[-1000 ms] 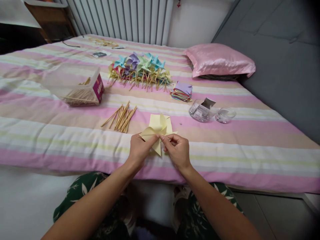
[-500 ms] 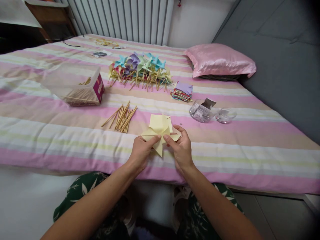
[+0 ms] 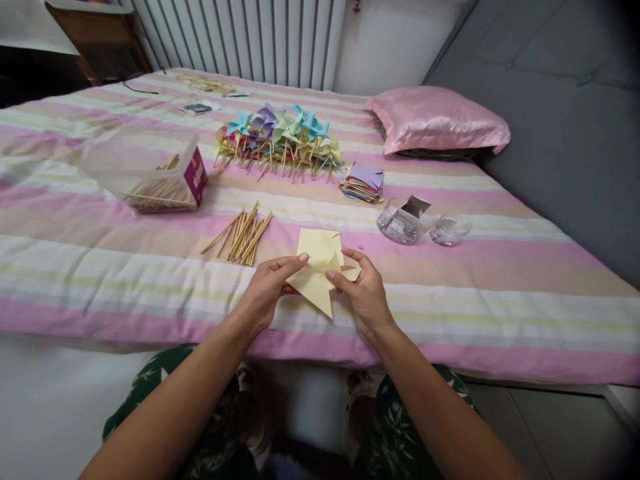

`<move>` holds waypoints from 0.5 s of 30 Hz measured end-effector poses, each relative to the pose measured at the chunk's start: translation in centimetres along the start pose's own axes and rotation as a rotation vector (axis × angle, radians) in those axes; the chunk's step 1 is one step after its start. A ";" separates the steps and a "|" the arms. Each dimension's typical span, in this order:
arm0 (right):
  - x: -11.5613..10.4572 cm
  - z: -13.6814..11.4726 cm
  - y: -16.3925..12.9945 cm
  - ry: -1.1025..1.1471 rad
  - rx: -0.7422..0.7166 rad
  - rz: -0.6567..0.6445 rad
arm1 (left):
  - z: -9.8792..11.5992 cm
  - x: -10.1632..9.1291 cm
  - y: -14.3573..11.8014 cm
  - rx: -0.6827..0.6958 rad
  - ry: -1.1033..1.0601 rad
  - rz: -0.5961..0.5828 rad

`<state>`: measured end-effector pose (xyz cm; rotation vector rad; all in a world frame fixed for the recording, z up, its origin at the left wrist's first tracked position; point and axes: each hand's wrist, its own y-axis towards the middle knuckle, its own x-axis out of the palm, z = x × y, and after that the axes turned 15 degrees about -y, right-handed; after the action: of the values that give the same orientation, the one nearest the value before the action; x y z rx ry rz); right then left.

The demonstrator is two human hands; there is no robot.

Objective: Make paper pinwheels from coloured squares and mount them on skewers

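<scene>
A pale yellow paper pinwheel (image 3: 316,280), partly folded, is held over the near edge of the striped bed (image 3: 450,300). My left hand (image 3: 265,293) pinches its left flap between thumb and fingers. My right hand (image 3: 364,295) grips its right side, with the thumb on the centre fold. Loose wooden sticks (image 3: 243,235) lie just beyond my left hand. A tiny bead (image 3: 361,247) rests on the sheet past my right hand.
A heap of finished coloured pinwheels (image 3: 280,137) lies further back, with a stack of coloured paper squares (image 3: 364,183) to its right. A clear box of sticks (image 3: 150,170) stands at the left. Two small clear jars (image 3: 423,225) and a pink pillow (image 3: 437,123) are at the right.
My left hand has shifted left and opened out along the paper's flap. The pinwheel's lower point has swung down towards me. My right hand stayed near the centre.
</scene>
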<state>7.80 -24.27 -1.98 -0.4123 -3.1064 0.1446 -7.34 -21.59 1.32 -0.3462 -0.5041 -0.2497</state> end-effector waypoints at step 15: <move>0.0 0.1 -0.2 -0.059 -0.005 -0.139 | 0.4 -0.7 0.3 -0.080 0.028 0.055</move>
<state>7.80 -24.48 -2.04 -0.1947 -3.1797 0.1502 -8.02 -21.08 1.21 -0.4330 -0.4568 -0.2213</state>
